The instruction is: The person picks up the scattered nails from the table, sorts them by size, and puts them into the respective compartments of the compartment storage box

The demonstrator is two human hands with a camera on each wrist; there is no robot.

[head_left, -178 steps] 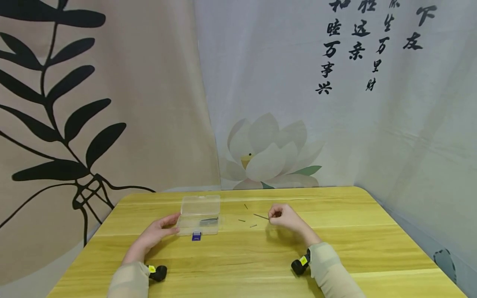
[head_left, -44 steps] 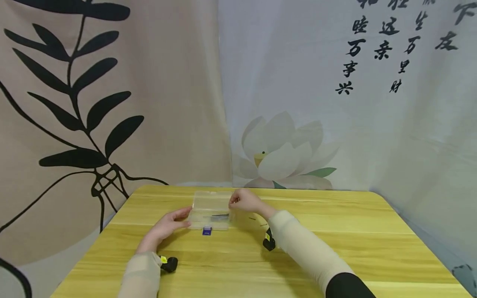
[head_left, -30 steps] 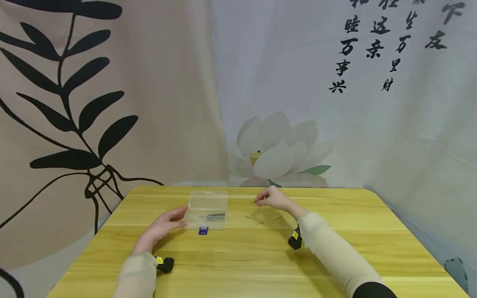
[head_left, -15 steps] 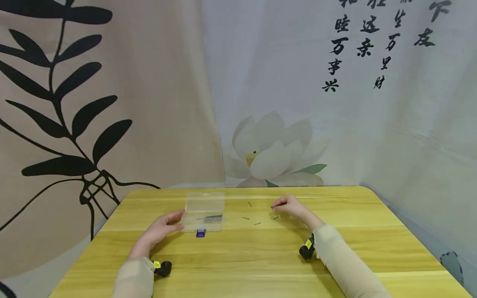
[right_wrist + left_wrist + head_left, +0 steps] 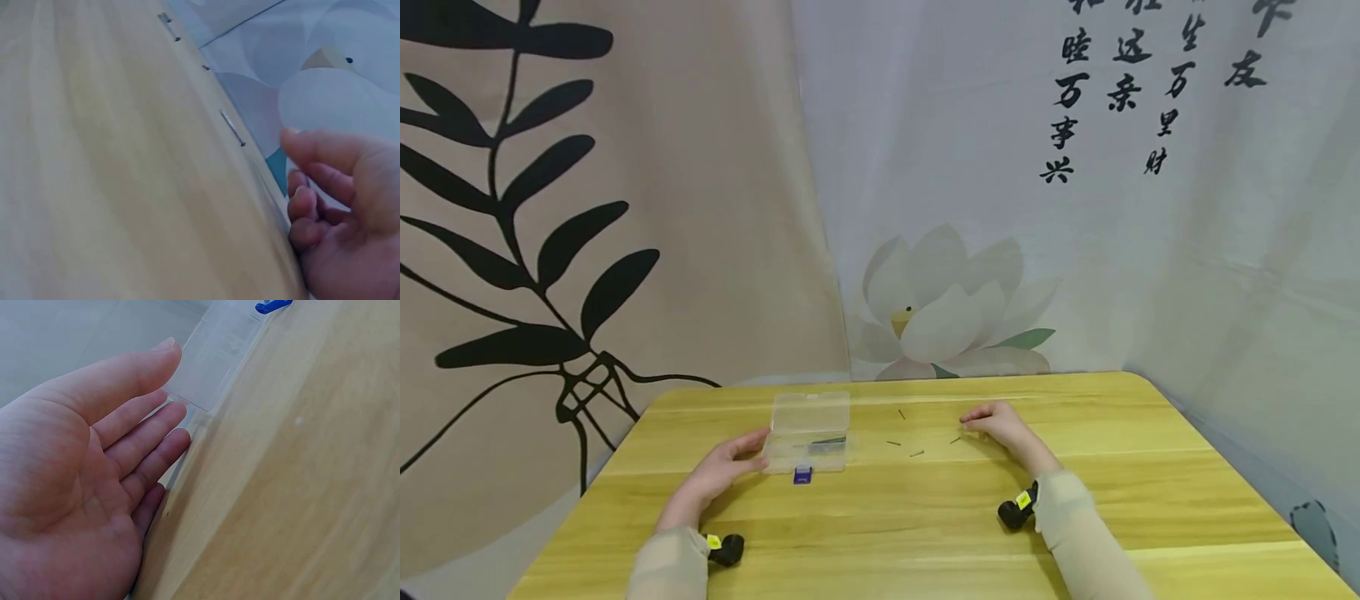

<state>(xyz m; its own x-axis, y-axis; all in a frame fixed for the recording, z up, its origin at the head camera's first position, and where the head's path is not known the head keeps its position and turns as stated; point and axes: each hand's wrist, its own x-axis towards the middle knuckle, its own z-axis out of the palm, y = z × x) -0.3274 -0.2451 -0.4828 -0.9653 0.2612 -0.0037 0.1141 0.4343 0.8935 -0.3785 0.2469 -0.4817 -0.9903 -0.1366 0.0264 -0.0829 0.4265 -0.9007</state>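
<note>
A clear plastic box point(image 5: 778, 454) with a blue latch point(image 5: 802, 476) stands on the table, lid point(image 5: 811, 411) raised. Dark, slender nails point(image 5: 827, 445) lie in its right part. At its left end my left hand point(image 5: 721, 471) has thumb and fingers extended, the fingertips right at the wall of the box. My right hand point(image 5: 1003, 427) hovers to the right of several loose nails, thumb apart from loosely bent fingers, with nothing visible held. The nearest nail point(image 5: 955, 440) lies just below its fingertips; another nail point(image 5: 233, 129) shows clearly in the right wrist view.
Further loose nails lie between box and right hand: a far nail point(image 5: 902, 413), a left nail point(image 5: 893, 443) and a near nail point(image 5: 917, 453). The wooden table point(image 5: 865, 533) ends at a printed curtain point(image 5: 940, 167) behind. Each wrist carries a small black camera point(image 5: 727, 550).
My right hand, pinching a long nail at first, went to the box's right side, then back past the loose nails to the right; that nail is gone from its fingers. The left hand stays by the box.
</note>
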